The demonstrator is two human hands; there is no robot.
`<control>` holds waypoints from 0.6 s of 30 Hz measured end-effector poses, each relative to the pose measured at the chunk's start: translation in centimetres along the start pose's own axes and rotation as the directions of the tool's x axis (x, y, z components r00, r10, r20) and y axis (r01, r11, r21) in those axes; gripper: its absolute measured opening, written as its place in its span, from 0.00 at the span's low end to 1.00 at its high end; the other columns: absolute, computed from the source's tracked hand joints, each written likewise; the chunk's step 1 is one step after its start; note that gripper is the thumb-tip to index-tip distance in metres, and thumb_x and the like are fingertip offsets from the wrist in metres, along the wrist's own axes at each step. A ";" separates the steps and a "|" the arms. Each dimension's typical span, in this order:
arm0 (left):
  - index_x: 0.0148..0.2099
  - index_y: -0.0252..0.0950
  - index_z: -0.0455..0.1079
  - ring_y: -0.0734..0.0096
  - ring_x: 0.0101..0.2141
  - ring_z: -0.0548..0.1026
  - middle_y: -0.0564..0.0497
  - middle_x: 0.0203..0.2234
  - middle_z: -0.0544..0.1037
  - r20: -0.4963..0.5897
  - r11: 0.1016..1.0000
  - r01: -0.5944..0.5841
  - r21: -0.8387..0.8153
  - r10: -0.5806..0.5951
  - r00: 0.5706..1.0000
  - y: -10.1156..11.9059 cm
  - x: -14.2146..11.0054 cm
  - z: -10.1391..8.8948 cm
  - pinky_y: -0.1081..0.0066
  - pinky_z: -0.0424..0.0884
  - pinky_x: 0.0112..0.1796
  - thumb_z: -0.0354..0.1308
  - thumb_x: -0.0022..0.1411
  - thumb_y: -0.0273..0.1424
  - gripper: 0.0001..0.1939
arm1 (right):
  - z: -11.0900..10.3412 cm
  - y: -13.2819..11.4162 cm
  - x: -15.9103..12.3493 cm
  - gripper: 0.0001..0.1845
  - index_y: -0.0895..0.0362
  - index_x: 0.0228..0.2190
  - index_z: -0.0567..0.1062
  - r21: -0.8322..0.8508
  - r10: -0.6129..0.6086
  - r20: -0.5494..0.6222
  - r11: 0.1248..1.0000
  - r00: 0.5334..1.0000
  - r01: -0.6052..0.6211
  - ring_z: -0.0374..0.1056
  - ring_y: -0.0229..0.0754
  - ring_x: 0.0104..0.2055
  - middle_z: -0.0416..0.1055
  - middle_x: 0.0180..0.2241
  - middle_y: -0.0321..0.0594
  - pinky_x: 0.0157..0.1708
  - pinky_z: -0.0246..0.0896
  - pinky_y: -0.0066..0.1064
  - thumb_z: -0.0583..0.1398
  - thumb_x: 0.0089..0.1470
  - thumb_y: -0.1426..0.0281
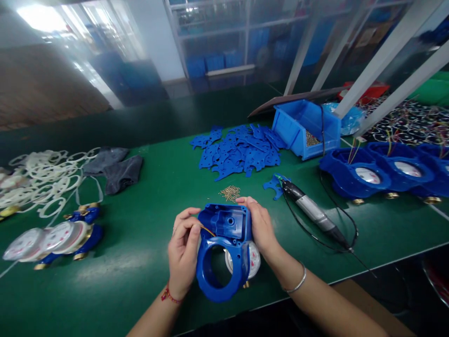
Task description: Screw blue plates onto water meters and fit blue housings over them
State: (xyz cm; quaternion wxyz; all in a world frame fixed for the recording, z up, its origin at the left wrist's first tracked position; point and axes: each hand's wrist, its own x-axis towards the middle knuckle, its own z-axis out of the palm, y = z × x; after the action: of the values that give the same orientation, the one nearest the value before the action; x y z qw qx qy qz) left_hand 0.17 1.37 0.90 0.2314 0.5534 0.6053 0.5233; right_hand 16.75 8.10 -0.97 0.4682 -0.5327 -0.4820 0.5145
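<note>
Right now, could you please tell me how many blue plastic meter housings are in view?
4: one housing held between the left hand and right hand, three at the right: first housing, middle housing, and edge housing, partly cut off. Others may be hidden.

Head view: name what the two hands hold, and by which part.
A blue housing: the left hand at its left side, seemingly also pinching thin wires; the right hand at its upper right side.
</note>
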 end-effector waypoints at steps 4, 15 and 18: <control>0.33 0.37 0.63 0.60 0.55 0.66 0.45 0.54 0.68 -0.116 0.958 0.157 -0.240 -0.189 0.975 -0.2 -1.7 1.9 0.56 0.64 0.54 0.46 0.69 0.37 0.13 | 0.0 0.0 -0.5 0.24 0.54 0.26 0.74 -0.004 -0.081 -0.134 0.997 0.988 0.082 0.59 0.47 0.55 0.69 0.45 0.44 0.58 0.48 0.40 0.48 0.59 0.53; 0.34 0.39 0.66 0.61 0.60 0.60 0.52 0.49 0.75 -0.134 0.932 0.177 -0.317 -0.229 0.964 2.1 -3.0 3.6 0.48 0.49 0.61 0.46 0.70 0.36 0.13 | -1.3 0.6 -4.4 0.28 0.50 0.54 0.66 0.280 0.115 0.085 0.951 0.990 -0.134 0.50 0.49 0.64 0.60 0.60 0.41 0.63 0.45 0.47 0.52 0.58 0.50; 0.34 0.39 0.66 0.60 0.60 0.60 0.52 0.50 0.75 -0.115 0.914 0.205 -0.351 -0.260 0.959 2.5 -2.9 4.0 0.46 0.47 0.61 0.47 0.70 0.37 0.13 | -1.3 -0.3 -4.5 0.32 0.50 0.56 0.62 0.313 0.213 0.156 0.915 0.964 -0.253 0.58 0.52 0.59 0.62 0.58 0.43 0.60 0.51 0.48 0.60 0.53 0.53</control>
State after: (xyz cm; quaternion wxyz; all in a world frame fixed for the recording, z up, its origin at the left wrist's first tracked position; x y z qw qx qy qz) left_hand 5.43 -0.14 0.88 0.3339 0.3862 0.5854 0.6298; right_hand 17.99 3.63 -0.16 0.4565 -0.4690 -0.3489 0.6708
